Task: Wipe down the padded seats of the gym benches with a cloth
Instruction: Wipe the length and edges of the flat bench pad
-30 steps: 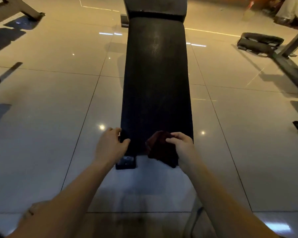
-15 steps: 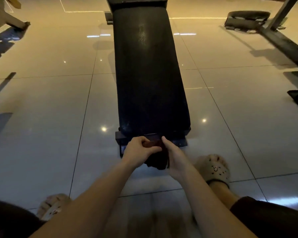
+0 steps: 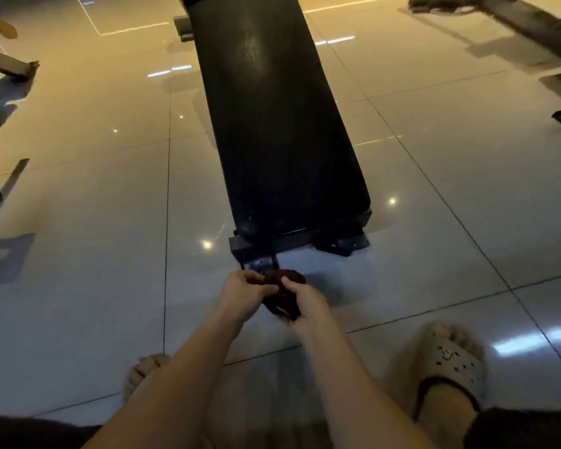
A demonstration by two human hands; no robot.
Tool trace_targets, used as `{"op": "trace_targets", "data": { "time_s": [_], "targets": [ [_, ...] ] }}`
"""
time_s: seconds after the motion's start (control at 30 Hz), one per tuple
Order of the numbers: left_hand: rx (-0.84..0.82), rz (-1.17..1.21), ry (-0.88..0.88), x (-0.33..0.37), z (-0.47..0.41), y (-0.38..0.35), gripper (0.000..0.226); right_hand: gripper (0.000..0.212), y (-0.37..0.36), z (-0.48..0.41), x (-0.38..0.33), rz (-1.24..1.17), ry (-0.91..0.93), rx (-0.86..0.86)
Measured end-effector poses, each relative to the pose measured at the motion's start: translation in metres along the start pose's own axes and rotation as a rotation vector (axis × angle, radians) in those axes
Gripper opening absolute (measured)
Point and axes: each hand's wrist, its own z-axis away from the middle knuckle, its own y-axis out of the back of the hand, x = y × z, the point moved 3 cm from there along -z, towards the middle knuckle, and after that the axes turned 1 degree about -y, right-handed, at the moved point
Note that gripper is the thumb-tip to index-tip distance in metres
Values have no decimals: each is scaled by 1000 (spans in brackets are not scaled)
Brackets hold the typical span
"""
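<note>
A long black padded bench seat (image 3: 272, 118) runs away from me across the middle of the head view, its near end over a black metal foot (image 3: 302, 243). A bunched dark red cloth (image 3: 284, 294) is held in the air just short of that near end. My left hand (image 3: 243, 294) pinches the cloth's left side with curled fingers. My right hand (image 3: 305, 303) grips its right side. Both hands are off the seat, above the floor.
Glossy pale floor tiles (image 3: 94, 254) surround the bench. My feet in tan sandals (image 3: 447, 367) stand at the bottom, the left toes (image 3: 146, 364) partly hidden by my arm. Dark equipment frames lie at the far right (image 3: 531, 24) and far left (image 3: 7, 63).
My hands came off the bench's near end and drew back toward me. They met on the cloth, which both now hold together. The view tipped down, showing my feet.
</note>
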Motion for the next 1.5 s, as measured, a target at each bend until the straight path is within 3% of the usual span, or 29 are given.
{"op": "trace_targets", "data": {
  "time_s": [0.07,0.2,0.27,0.4,0.5,0.63,0.73,0.83,0.93,1.0,1.13,1.27,1.33,1.4,1.5],
  "targets": [
    [36,-172,-56,6,-9,7,11,19,-4,-16,1,-11,43,24],
    [268,-599,-352,49,-20,35,14,34,-19,-46,-9,-26,63,140],
    [342,-798,-480,70,-29,44,25,31,-39,-54,-14,-77,17,97],
    [385,-1127,-634,101,-48,51,71,31,-57,-67,-20,-313,-46,15],
    [330,-1256,-662,111,-60,48,80,30,-44,-73,-45,-461,11,71],
    [269,-1264,-672,112,-63,46,77,21,-50,-67,-31,-519,103,198],
    [256,-1229,-654,117,-60,46,79,27,-84,-54,-4,-498,48,94],
    [251,-1243,-638,118,-60,48,81,18,-65,-56,-27,-524,72,150],
    [245,-1229,-658,118,-63,47,78,29,-29,-68,-55,-633,223,255],
    [253,-1222,-663,119,-63,46,76,32,-40,-68,-46,-524,214,300],
    [257,-1252,-671,118,-63,47,79,25,-74,-53,-15,-377,91,162],
    [259,-1248,-663,116,-64,47,80,27,-30,-65,-53,-559,213,257],
    [263,-1258,-641,115,-66,44,82,23,-30,-67,-52,-502,228,286],
    [274,-1258,-618,114,-66,45,82,13,-55,-63,-33,-404,146,200],
    [278,-1246,-622,111,-65,45,82,18,-66,-61,-21,-333,78,123]
  ]
}}
